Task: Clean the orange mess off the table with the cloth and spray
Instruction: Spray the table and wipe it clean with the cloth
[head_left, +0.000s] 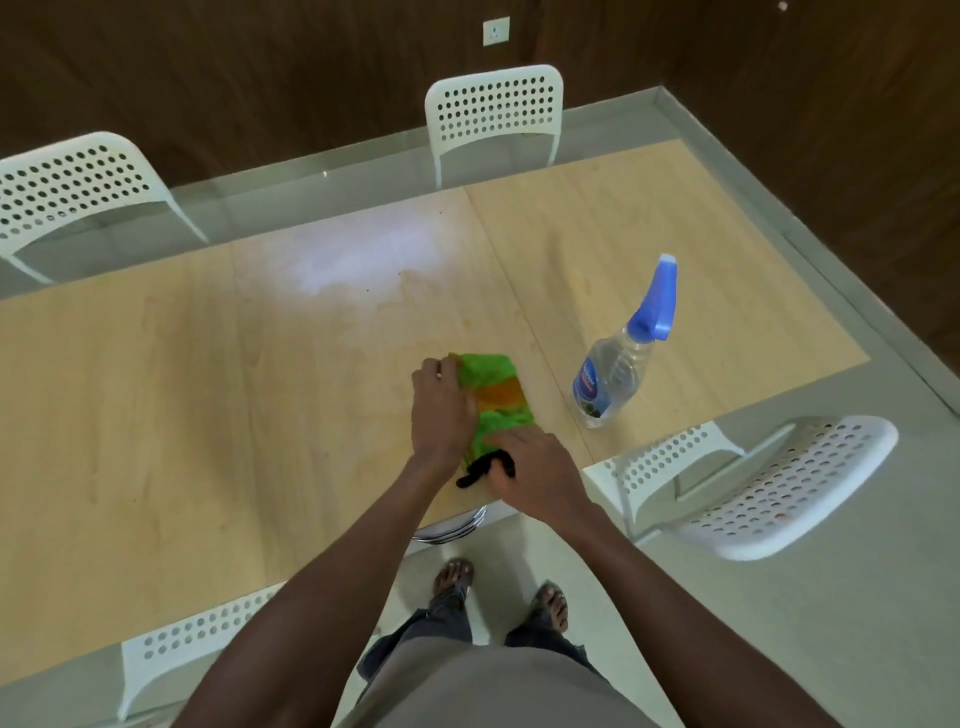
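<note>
A green cloth (493, 397) with an orange stain across its middle lies folded on the wooden table (208, 389), near the front edge. My left hand (441, 410) grips the cloth's left side, fingers curled over its far corner. At the cloth's near end my right hand (530, 467) holds the fabric, where a black loop sticks out. A clear spray bottle (618, 374) with a blue trigger head stands upright to the right of the cloth, apart from both hands. Faint smears show on the wood beyond the cloth.
White perforated chairs surround the table: one at the far left (78, 182), one at the far middle (493, 109), one at the near right (769, 483), one at the near left (197, 639). My feet stand on pale floor below the table edge.
</note>
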